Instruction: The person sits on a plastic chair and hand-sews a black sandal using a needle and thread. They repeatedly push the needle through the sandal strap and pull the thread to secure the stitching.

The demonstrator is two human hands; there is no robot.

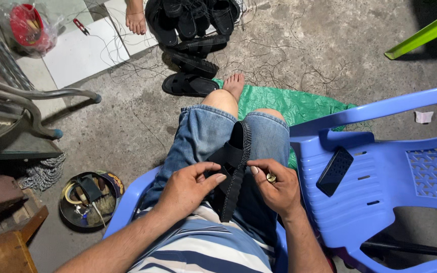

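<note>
A black sandal (pixel 234 169) stands on edge between my knees, sole toward the right, resting on my denim shorts. My left hand (pixel 188 187) grips the sandal's strap side, thumb and fingers pinching it. My right hand (pixel 275 186) touches the sole edge with its fingertips and has a small brass-coloured thimble-like piece (pixel 270 178) on a finger. I cannot make out a needle or thread in either hand.
A blue plastic chair (pixel 380 167) at my right carries a black phone (pixel 334 171). A pile of black sandals (pixel 193 30) lies ahead among loose threads, near another person's bare foot (pixel 136 19). A round tin of tools (pixel 90 198) sits on the floor left. Green sheet (pixel 289 103) underfoot.
</note>
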